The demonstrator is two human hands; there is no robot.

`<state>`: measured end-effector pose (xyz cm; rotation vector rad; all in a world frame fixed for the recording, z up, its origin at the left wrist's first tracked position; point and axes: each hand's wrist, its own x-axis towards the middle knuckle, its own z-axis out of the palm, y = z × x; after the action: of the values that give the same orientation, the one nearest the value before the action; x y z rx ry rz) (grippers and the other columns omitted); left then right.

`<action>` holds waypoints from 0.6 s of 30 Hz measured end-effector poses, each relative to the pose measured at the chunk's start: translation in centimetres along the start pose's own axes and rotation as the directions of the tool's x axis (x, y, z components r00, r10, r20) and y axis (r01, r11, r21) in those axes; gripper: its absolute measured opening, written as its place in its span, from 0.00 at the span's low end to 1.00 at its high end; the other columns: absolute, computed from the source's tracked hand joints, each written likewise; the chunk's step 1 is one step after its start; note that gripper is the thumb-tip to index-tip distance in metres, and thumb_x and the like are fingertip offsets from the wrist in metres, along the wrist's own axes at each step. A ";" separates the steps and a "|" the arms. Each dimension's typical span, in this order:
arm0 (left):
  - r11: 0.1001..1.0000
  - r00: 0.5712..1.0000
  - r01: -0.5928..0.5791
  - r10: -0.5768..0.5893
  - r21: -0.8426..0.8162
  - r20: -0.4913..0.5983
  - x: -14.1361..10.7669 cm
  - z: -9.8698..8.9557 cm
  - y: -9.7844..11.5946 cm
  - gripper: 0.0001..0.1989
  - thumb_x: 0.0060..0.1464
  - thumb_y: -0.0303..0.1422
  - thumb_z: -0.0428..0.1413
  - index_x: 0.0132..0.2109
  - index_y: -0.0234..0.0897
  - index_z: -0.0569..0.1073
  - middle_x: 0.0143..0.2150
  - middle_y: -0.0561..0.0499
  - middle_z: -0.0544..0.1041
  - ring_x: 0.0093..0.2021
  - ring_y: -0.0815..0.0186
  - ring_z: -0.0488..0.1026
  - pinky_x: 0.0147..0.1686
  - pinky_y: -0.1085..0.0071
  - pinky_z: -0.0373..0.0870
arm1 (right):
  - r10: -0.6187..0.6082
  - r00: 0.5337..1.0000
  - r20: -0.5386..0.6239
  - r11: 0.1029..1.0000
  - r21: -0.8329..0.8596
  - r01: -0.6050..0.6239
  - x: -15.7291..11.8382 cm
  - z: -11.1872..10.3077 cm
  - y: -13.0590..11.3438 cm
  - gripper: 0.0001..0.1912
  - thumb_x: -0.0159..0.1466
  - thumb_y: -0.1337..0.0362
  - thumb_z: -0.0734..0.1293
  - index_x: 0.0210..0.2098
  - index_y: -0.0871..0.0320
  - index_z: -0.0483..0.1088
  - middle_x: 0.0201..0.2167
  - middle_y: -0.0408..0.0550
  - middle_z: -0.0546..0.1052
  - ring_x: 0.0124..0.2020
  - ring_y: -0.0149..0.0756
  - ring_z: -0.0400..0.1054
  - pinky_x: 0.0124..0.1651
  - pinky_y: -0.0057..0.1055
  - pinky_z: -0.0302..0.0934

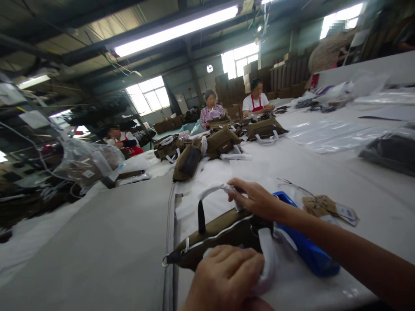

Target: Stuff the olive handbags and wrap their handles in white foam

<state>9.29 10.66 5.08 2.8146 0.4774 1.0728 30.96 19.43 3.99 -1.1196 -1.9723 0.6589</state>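
An olive-brown handbag (212,226) lies in front of me with its zipped top open and a metal ring at its left end. White padding wraps both of its handles. The fingers of my right hand (253,196) are closed on the wrapped far handle (214,188), near its right end. My left hand (227,274) is at the bag's near side, fingers curled over its edge, beside the near handle (267,255); its fingertips are partly hidden. A blue plastic tray (313,250) rests just right of the bag, partly behind my right forearm.
Brown tags with strings (324,206) lie beyond the tray. Several similar bags (223,140) are heaped farther up the table. Clear plastic sheets (330,134) and a dark wrapped bundle (392,149) are at right. A table seam (171,242) runs at left. Several people sit or stand beyond.
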 end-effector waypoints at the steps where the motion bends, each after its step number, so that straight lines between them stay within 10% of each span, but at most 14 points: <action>1: 0.999 0.999 0.018 -0.019 -0.033 -0.035 -0.1 -0.5 -0.4 0.18 0.70 0.43 0.48 0.54 0.34 0.73 0.44 0.43 0.84 0.41 0.61 0.82 0.42 0.70 0.77 | -0.011 1.000 -0.005 0.999 0.030 0.011 0.1 0.3 -0.2 0.10 0.73 0.58 0.60 0.44 0.56 0.70 0.34 0.43 0.79 0.35 0.34 0.72 0.40 0.30 0.60; 7: 0.886 0.933 0.348 -0.295 0.305 -0.208 1.3 -2.9 -4.3 0.20 0.68 0.37 0.54 0.63 0.37 0.69 0.64 0.40 0.73 0.65 0.54 0.69 0.64 0.58 0.67 | -0.074 0.996 0.045 0.996 0.060 0.071 -0.2 1.4 -0.3 0.14 0.73 0.54 0.61 0.47 0.55 0.72 0.39 0.45 0.80 0.40 0.36 0.74 0.44 0.30 0.62; 12: 0.841 0.916 0.370 -0.402 0.394 -0.002 2.8 -1.3 -7.3 0.15 0.69 0.32 0.52 0.60 0.40 0.71 0.51 0.45 0.82 0.46 0.57 0.81 0.43 0.64 0.78 | -0.078 0.996 0.052 0.987 -0.137 0.085 -0.5 1.3 1.4 0.14 0.66 0.61 0.65 0.51 0.57 0.71 0.40 0.49 0.80 0.39 0.40 0.74 0.42 0.32 0.61; 18: 0.786 0.815 0.579 -0.570 0.217 -0.107 -1.9 -0.9 -8.5 0.14 0.69 0.31 0.46 0.54 0.39 0.74 0.44 0.46 0.83 0.42 0.59 0.80 0.41 0.67 0.74 | 0.073 0.997 0.009 0.973 -0.218 -0.070 -1.2 1.0 3.0 0.09 0.63 0.66 0.62 0.40 0.56 0.73 0.32 0.46 0.79 0.33 0.39 0.73 0.37 0.31 0.59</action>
<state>5.16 18.13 2.91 2.5273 1.4470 0.9696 32.02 19.75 0.82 -1.3256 -2.0643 0.4986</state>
